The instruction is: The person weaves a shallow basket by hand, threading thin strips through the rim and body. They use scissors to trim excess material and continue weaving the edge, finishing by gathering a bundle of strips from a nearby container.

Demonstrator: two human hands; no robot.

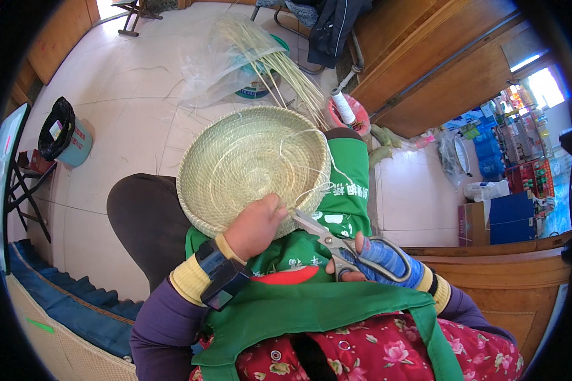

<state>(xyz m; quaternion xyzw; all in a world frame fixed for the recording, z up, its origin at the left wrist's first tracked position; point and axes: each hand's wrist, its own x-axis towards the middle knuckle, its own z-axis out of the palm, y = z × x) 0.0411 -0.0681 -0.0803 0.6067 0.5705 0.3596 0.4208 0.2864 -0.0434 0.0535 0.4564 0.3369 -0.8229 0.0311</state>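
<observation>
A round shallow basket of coiled straw (248, 157) rests on my lap over a green apron (348, 162). My left hand (257, 224) pinches the basket's near rim between thumb and fingers. In my right hand (376, 262), wrapped in blue material, is a pair of metal scissors (331, 242), its fingers through the handle loops. The blade tips are at the rim, just right of my left fingertips. A thin white cord (333, 162) loops over the basket's right side. What exactly lies between the blades is too small to tell.
Long straw stalks (295, 71) in a plastic bag lean over a green bucket (252, 90) ahead. A spool of white thread (343, 107) stands in a pink-lined bin (360, 119). At left is a bin with a black liner (69, 138); at right, a wooden door (448, 81) and a blue box (511, 218).
</observation>
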